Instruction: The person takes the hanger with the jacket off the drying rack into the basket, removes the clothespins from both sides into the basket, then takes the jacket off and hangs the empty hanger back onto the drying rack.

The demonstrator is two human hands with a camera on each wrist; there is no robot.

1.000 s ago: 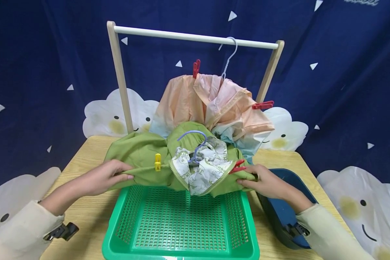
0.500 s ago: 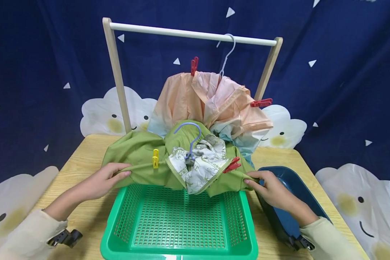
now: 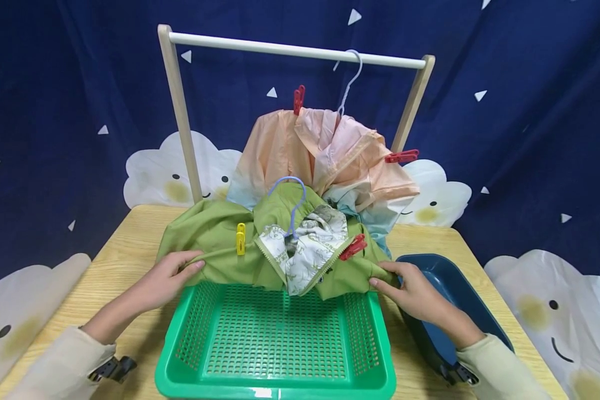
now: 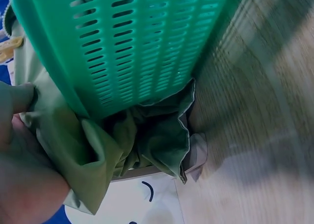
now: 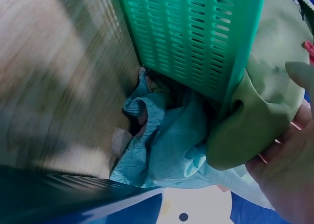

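Left fingers pinch the green jacket; right fingers likewise.

The green jacket looks like matt cloth, the basket glossy plastic, the table smooth grained wood.

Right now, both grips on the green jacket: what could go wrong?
1. If the left grip and right grip pull outward, the yellow clip or red clip on the green jacket may pop off.
2. Its lavender hook isn't on the rail and could snag the peach jacket behind.
3. The fabric overlaps the basket's far edge; pulling might drag the basket.
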